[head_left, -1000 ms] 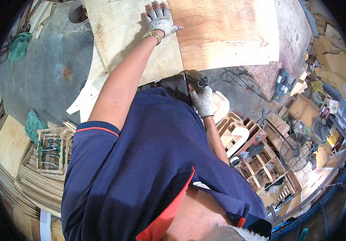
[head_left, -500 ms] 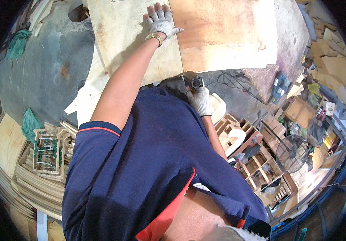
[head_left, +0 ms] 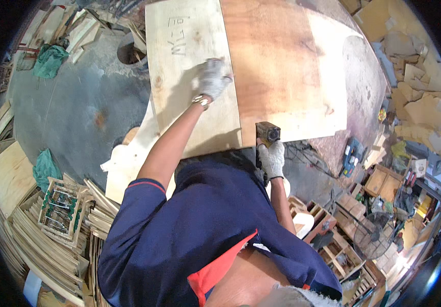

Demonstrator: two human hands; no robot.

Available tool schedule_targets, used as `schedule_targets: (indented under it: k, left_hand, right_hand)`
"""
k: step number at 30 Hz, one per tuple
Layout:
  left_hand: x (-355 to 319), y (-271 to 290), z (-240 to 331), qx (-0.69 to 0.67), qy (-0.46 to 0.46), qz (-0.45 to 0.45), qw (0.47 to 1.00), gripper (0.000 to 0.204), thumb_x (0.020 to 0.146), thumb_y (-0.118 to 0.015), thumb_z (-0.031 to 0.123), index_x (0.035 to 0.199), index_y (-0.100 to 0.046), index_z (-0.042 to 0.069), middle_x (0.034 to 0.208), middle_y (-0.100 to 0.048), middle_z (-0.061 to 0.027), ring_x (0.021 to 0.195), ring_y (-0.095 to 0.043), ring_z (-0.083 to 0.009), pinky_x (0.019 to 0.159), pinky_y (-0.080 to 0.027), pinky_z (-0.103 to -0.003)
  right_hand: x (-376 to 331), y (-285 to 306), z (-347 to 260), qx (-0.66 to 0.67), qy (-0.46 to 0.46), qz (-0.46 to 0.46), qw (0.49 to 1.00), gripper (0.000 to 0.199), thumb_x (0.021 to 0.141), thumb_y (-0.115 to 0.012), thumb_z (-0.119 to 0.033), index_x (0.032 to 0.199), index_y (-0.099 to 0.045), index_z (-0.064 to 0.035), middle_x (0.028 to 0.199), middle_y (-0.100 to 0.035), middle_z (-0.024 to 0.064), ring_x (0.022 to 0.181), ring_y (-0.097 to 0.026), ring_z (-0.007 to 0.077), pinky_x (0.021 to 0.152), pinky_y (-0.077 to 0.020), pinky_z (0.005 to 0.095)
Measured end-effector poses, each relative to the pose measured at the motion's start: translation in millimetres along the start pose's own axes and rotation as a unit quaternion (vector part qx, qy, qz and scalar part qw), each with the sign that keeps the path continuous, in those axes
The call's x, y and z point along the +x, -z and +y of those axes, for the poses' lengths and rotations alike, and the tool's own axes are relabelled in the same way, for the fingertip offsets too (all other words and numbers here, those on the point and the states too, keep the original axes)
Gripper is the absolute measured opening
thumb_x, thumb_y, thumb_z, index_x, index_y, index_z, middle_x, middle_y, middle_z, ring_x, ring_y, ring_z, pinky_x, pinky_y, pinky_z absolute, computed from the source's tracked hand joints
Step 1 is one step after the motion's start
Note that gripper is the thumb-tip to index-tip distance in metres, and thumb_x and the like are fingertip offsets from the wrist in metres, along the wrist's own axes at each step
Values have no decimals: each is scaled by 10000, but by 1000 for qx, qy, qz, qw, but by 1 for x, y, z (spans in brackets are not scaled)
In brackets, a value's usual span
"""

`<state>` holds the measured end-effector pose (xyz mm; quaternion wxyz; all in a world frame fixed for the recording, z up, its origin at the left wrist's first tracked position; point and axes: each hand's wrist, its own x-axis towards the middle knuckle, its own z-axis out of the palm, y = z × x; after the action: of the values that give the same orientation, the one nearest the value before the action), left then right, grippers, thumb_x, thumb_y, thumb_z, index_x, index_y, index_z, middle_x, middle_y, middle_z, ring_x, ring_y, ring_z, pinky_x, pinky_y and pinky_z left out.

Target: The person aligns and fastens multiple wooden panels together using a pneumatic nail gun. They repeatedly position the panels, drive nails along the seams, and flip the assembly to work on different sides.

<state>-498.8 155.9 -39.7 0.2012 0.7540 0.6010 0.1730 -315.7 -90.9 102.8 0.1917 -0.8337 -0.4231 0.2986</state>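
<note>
A large plywood sheet [head_left: 276,66] lies flat in front of me, pale on its left part and reddish brown on the right. My left hand [head_left: 212,78], in a white glove, presses flat on the pale part with the arm stretched out. My right hand [head_left: 271,158], also gloved, grips a dark power tool [head_left: 267,134] at the sheet's near edge, right where the pale and reddish parts meet. Its black cord runs off to the right over the floor.
Stacks of wooden slats and a small crate [head_left: 59,210] stand at lower left. Green cloths [head_left: 44,169] lie on the grey floor. Plywood offcuts [head_left: 420,102] pile up at right, beside wooden boxes [head_left: 343,250], a fan [head_left: 376,235] and a blue tool [head_left: 351,156].
The view has swung so the sheet sits lower and fuller in frame. My right hand has brought the tool up to the sheet's near edge. My left hand stays pressed on the pale part.
</note>
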Motion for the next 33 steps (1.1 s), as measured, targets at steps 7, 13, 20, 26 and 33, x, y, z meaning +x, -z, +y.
schedule_targets:
  k: [7,13,20,26,33]
  left_hand:
    - [66,89,-183,-19,309,230,923,706,850,-699,578,1268,-570,23,1307,-597,-259,1216,-561,-452,987,-471,-501]
    - [109,80,-202,-12,384,201,901,742,836,-651,682,1112,-605,-5,1088,-678,-273,998,-660,-446,843,-515,-534]
    - [99,60,-162,112,364,272,883,992,597,-763,819,1097,-574,-17,1067,-656,-254,975,-658,-436,809,-541,-514]
    - [100,66,-149,84,353,293,885,999,573,-795,800,1099,-578,-20,1039,-654,-237,939,-661,-427,784,-542,-513]
    - [96,62,-154,166,300,322,883,1072,561,-754,850,1135,-581,-39,1072,-656,-242,998,-650,-427,830,-535,-511]
  right_hand:
    - [123,3,-18,50,89,-9,995,441,872,-718,-264,1216,-631,-1,1035,-729,237,996,-704,405,833,-555,470]
    - [183,-6,-34,19,74,-66,995,448,871,-710,-264,1235,-606,-24,1023,-726,253,1004,-690,440,849,-556,505]
    - [178,-7,-37,-7,47,-83,995,485,860,-712,-218,1278,-570,-15,992,-722,265,975,-686,456,807,-558,522]
    - [180,-10,-30,9,84,-57,995,474,871,-715,-235,1264,-588,-3,1022,-721,264,995,-687,446,818,-556,511]
    - [183,-9,-26,57,97,-68,991,445,882,-719,-235,1238,-620,13,1040,-735,242,1007,-715,391,830,-563,458]
